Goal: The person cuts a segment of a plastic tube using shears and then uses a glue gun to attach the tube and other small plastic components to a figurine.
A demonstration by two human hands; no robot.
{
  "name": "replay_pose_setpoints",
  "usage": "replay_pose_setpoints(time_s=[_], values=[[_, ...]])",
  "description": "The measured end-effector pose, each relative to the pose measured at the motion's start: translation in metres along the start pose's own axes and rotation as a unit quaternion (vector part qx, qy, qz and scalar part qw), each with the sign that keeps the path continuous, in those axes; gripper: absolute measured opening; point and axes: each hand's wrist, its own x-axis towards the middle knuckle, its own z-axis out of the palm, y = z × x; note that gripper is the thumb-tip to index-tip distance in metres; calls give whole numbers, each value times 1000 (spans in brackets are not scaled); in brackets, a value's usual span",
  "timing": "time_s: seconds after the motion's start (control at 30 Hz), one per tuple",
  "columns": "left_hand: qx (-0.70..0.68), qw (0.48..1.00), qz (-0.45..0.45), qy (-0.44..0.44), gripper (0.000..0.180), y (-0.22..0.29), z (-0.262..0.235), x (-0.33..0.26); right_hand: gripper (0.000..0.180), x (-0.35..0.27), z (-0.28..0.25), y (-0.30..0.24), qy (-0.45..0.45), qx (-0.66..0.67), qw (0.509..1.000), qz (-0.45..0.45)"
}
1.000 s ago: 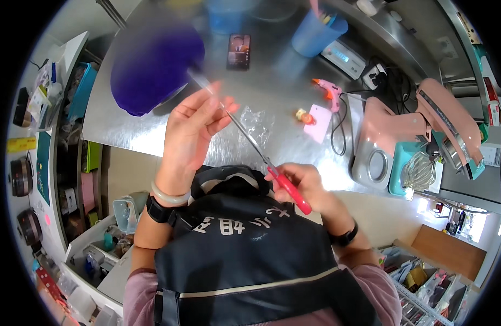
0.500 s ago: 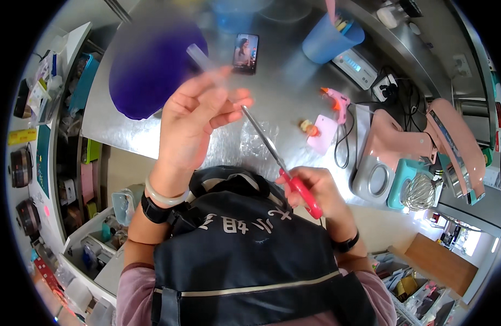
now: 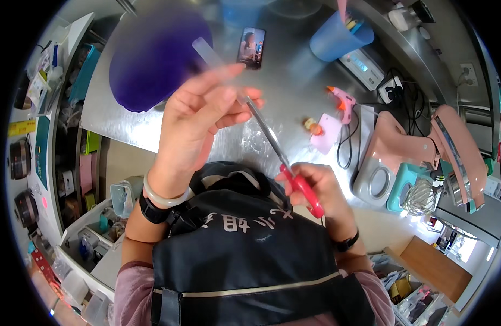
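My left hand (image 3: 192,117) is raised over the steel table, its thumb and fingers closed on a clear plastic strip (image 3: 206,51). The strip sticks out past the fingers toward the far left; its other end is hard to make out among the fingertips. In my right hand (image 3: 324,187) are scissors with red handles (image 3: 306,196), gripped near my apron. Their metal blades (image 3: 268,130) point up and left, and the tips meet the strip's lower end beside my left fingertips. The blades look nearly together.
A blurred purple round thing (image 3: 147,60) is at the far left of the table (image 3: 286,103). Beyond my hands lies a phone (image 3: 251,49). Rightward are a blue cup (image 3: 337,41), a scale (image 3: 362,68), a pink glue gun (image 3: 345,103) with cord, and a pink mixer (image 3: 397,138).
The scissors' tips have moved slightly up, closer in among my left fingers. The view has shifted a little, so the table things appear farther right. Both hands keep their holds.
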Motion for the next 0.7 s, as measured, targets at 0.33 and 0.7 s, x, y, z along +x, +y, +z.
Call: replay_pose_setpoints(time_s=[0.33, 0.7], values=[[-11, 1000, 2, -2, 36, -2, 3, -5, 37, -2, -1, 2, -22, 33, 999, -17], [-16, 1000, 4, -9, 36, -4, 3, -9, 35, -3, -2, -1, -28, 29, 999, 2]])
